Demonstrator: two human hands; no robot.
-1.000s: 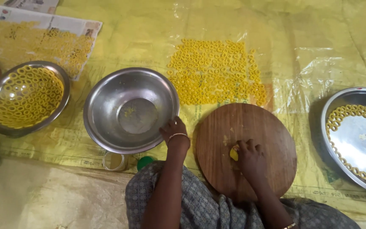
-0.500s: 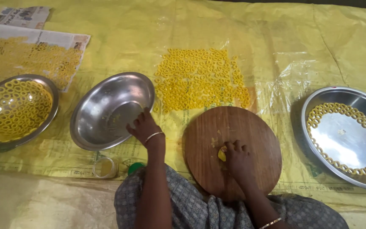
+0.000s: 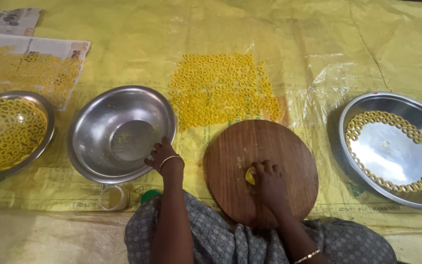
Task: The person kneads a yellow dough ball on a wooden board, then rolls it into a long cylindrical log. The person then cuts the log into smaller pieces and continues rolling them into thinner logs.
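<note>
A small lump of yellow dough [image 3: 250,176] is pressed on the round wooden board [image 3: 261,171] under the right hand [image 3: 268,182], whose fingers are curled together over it. The left hand [image 3: 161,155] is rested on the near rim of the empty steel bowl [image 3: 121,133], fingers bent over the edge, nothing seen held. Rows of dough rings [image 3: 221,88] are laid on the yellow sheet [image 3: 318,49] beyond the board; more are kept in the left bowl [image 3: 8,134] and around the steel plate [image 3: 396,146]. The dough could likely be smeared or flattened if pressed too hard. The bowl may be tipped by weight on its rim. A small jar [image 3: 113,197] beside the knee could be knocked over.
</note>
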